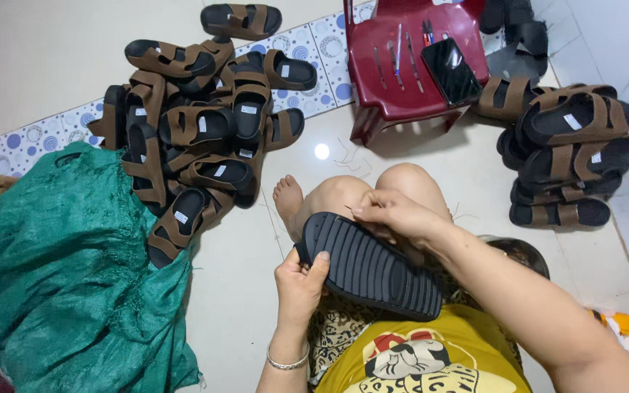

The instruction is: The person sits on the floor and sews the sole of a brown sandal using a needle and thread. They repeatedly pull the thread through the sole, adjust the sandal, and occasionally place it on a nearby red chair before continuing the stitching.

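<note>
Left to right: green woven sack (67, 269) sits at the left edge of the floor (242, 306), crumpled. Just beside its upper right edge is a loose pile of brown-strapped sandals (198, 124), some overlapping the sack's rim.

Centre: we see the black sandal (369, 266) sole-up across the lap, ribbed tread facing the camera. Its long axis runs diagonally, one end up-left by the bare foot (287, 198), the other down-right toward the yellow shirt (416, 356).

Left hand (300, 280) is clamped on the up-left end from below, thumb pressed over the sole edge. Right hand (394, 215) comes in from the right over the upper long edge, fingers pinched together at the rim; it seems to hold something thin there, too small for us to tell what. So the sandal lies between the two hands: left one carries it, right one works the edge. Both touch it.

Further right: dark red plastic stool (409, 65) at the top, with a black phone (451, 70) and a few thin tools lying on its seat. At the right edge, a neater stack of finished sandals (569, 153), well apart from the lap.
</note>
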